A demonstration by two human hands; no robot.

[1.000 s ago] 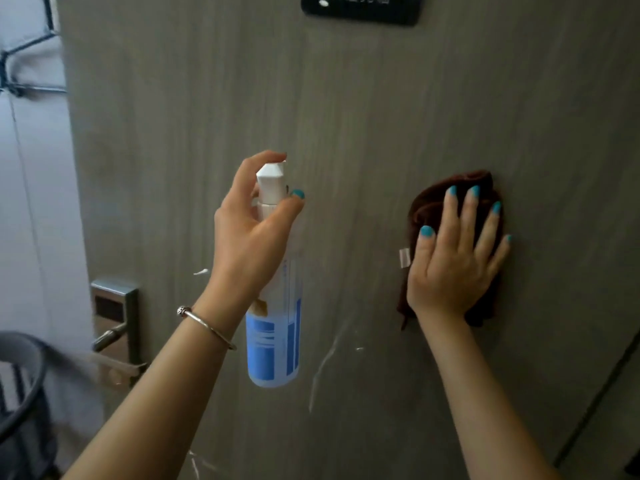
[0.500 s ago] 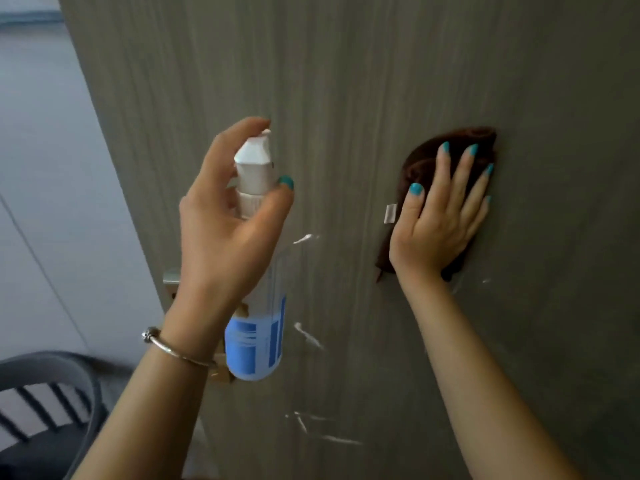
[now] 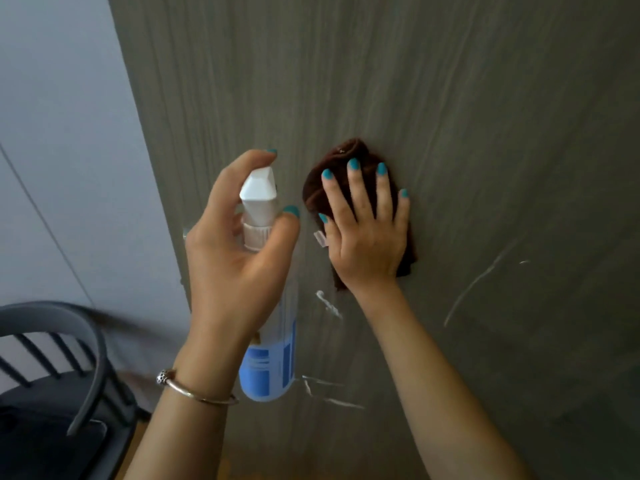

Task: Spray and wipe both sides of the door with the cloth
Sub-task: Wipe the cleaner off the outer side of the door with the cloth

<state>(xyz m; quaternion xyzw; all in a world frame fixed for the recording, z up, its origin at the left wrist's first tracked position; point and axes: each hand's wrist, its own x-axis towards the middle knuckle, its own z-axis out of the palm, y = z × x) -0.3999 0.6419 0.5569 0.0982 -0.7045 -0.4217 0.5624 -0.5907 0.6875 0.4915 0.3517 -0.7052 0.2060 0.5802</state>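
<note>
Head view: I see both hands raised against a grey wood-grain door [image 3: 450,98] that fills most of the frame. The left hand [image 3: 235,258] grips a spray bottle [image 3: 268,358] upright just in front of the door, fingers curled round its neck, the forefinger arched over the white nozzle [image 3: 259,199] and the thumb against its side. The bottle's lower body carries a blue label. A metal bangle [image 3: 197,393] circles the left wrist.

Just beside it, the right hand [image 3: 367,244] lies flat with fingers spread, pressing a dark brown cloth [image 3: 343,157] against the door face. The cloth shows above the fingertips and along both sides of the palm, with a small white tag at its left edge.

White streaks [image 3: 329,304] mark the door below the cloth, more lie lower down near the bottle's base, and a long thin one runs to the right. At lower left I see a dark chair [image 3: 69,341] beside the door's edge, before a pale wall [image 3: 62,133].
</note>
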